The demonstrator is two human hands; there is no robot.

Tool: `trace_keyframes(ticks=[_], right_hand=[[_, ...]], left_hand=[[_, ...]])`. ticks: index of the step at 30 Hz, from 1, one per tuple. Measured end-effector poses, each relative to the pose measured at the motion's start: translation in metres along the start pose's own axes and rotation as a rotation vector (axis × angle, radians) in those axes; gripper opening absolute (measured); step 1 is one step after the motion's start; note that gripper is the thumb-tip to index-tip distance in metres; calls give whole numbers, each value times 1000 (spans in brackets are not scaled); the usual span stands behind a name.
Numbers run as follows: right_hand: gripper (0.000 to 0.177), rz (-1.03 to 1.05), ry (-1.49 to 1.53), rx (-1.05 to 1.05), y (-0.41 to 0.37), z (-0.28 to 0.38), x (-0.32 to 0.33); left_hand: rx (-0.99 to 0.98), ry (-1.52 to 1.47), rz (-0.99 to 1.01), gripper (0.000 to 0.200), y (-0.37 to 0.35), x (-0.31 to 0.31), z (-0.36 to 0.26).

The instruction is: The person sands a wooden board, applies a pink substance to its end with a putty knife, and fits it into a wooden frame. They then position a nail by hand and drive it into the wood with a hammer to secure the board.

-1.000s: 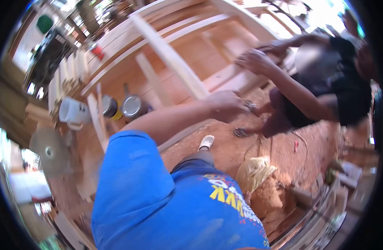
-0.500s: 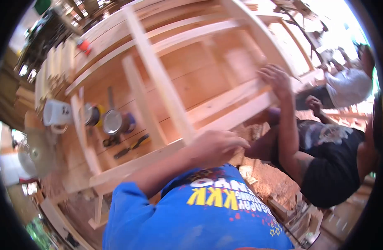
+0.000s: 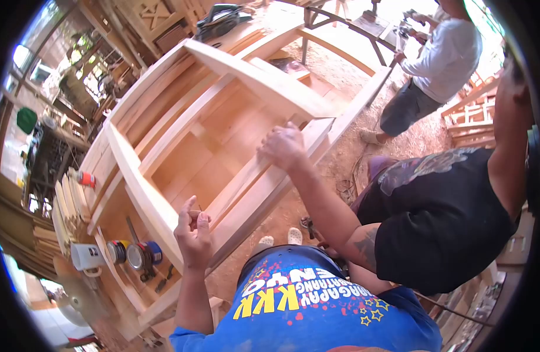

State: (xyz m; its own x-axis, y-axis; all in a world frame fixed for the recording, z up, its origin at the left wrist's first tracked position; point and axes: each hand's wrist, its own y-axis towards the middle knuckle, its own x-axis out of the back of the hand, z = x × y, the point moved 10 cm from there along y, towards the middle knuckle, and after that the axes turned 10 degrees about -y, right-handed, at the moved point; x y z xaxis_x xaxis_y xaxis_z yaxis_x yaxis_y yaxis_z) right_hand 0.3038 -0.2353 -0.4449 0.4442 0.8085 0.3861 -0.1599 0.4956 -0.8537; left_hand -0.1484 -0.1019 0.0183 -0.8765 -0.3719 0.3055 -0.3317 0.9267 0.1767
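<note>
My left hand [image 3: 193, 234] is raised at the near corner of a large wooden frame [image 3: 261, 202], beside a slanted crosspiece [image 3: 144, 202]. Its index finger and thumb are apart, and I see nothing held between them. My right forearm [image 3: 367, 276] passes behind a co-worker's arm, so the hand itself is hidden. The co-worker's hand [image 3: 282, 146] rests at the inner edge of the frame's near rail. Pale boards form the frame, with panels inside it.
Round cans [image 3: 138, 255], a white jug [image 3: 87, 257] and a dark-handled tool [image 3: 163, 280] stand or lie at the left. A red-labelled container [image 3: 85, 178] is beside stacked wood strips [image 3: 70, 199]. Another person [image 3: 446, 58] stands at the far right. Sawdust covers the floor.
My view has swung, bringing more of the frame and floor into sight. My left hand has turned upward from lying across the near rail. The co-worker's hand stays by the rail.
</note>
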Motion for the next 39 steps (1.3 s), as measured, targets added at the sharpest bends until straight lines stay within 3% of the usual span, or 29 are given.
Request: trace_keyframes(ticks=[6, 9, 11, 15, 17, 22, 24, 27, 28, 31, 32, 35, 37, 38, 39], right_hand=[[68, 164, 48, 19, -6, -88, -58], [68, 155, 361, -104, -40, -134, -87], [68, 150, 491, -203, -59, -156, -102], [71, 118, 382, -305, -89, -171, -112], [71, 88, 308, -345, -100, -174, -118], [69, -132, 581, -344, -125, -132, -73], [68, -254, 668, -294, -118, -138, -85], [67, -348, 751, -238, -109, -127, -85], [64, -243, 829, -298, -108, -124, -85], [61, -192, 962, -329, -105, -118, -55], [63, -197, 951, -315, -103, -125, -50], [68, -181, 859, -313, -92, -133, -9], [72, -116, 733, -406, -122, -98, 56], [78, -187, 812, -400, -106, -118, 31], [68, -221, 756, -387, -95, -130, 17]], left_hand=[[-102, -2, 190, 20, 75, -83, -48], [-100, -110, 335, 23, 123, -140, -71], [-186, -28, 421, 21, 152, -181, -100], [-485, 201, 644, 19, 220, -275, -129], [-505, 273, 748, 19, 257, -333, -126], [-488, 622, 1196, 18, 307, -464, -61], [-439, 861, 1399, 17, 301, -495, -26], [-340, 805, 1574, 17, 281, -513, -7], [-366, 880, 1632, 20, 274, -514, -6], [-360, 1222, 1607, 20, 280, -519, 27], [-439, 1358, 1621, 25, 279, -521, 42], [-257, 1336, 1500, 37, 291, -522, 67], [-126, 1261, 1329, 49, 295, -515, 60], [-100, 1261, 1287, 49, 294, -514, 58], [-76, 1258, 1246, 49, 294, -514, 57]])
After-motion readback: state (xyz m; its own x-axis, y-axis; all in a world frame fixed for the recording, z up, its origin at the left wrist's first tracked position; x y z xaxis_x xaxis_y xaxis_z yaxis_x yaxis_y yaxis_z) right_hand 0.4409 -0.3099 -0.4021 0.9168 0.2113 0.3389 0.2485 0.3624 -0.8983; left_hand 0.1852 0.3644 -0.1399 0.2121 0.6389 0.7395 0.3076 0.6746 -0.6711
